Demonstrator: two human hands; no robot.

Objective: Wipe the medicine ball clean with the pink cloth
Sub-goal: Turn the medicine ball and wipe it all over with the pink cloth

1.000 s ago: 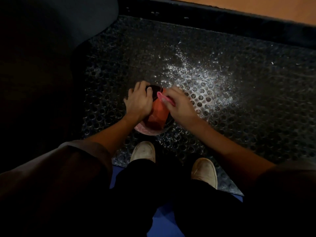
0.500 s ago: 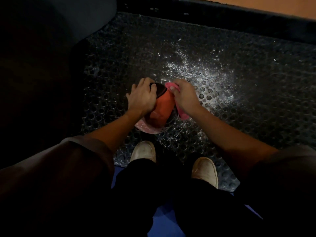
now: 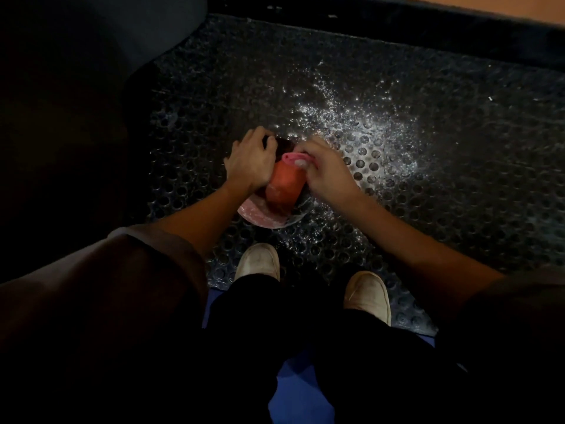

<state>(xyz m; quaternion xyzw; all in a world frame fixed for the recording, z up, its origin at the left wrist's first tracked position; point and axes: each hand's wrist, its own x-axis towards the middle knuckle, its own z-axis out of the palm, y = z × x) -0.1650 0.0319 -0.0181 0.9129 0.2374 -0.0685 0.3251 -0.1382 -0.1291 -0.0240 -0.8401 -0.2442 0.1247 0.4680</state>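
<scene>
- The round medicine ball (image 3: 286, 186), with smooth orange and dark panels and a pale dusty underside, is set on the floor mat (image 3: 458, 185).
- The ball's left side is gripped by the left hand (image 3: 250, 162), fingers curled over it.
- A bunched pink cloth (image 3: 293, 157) is pinched in the right hand (image 3: 328, 172) and pressed on the ball's top.
- The black rubber mat, perforated with round holes, is speckled with white powder (image 3: 376, 133).
</scene>
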